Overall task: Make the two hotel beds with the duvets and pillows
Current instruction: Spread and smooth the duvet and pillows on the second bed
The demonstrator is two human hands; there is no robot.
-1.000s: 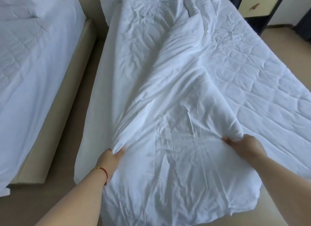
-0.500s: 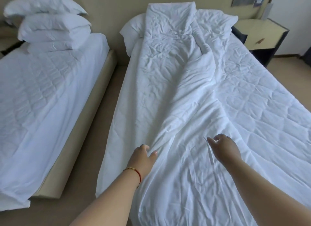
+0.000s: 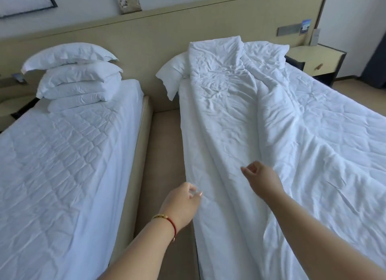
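A crumpled white duvet (image 3: 219, 123) lies in a long bunched strip down the left side of the right bed (image 3: 338, 137), reaching up over two pillows (image 3: 170, 71) at the headboard. My left hand (image 3: 183, 204) hovers at the duvet's left edge with loosely curled fingers that hold nothing. Over the duvet's middle fold my right hand (image 3: 261, 179) is also loosely curled and holds nothing. The left bed (image 3: 62, 158) shows its bare quilted cover, with a stack of three pillows (image 3: 77, 77) at its head.
A narrow strip of beige floor (image 3: 165, 146) runs between the beds. A beige headboard panel (image 3: 146, 35) spans the wall. A nightstand (image 3: 317, 58) stands to the right of the right bed, with open floor beyond it.
Both hands let go of the duvet's near fold, which dropped flat on the bed. My view rose from the bed's foot toward the headboard, and both hands lifted forward.
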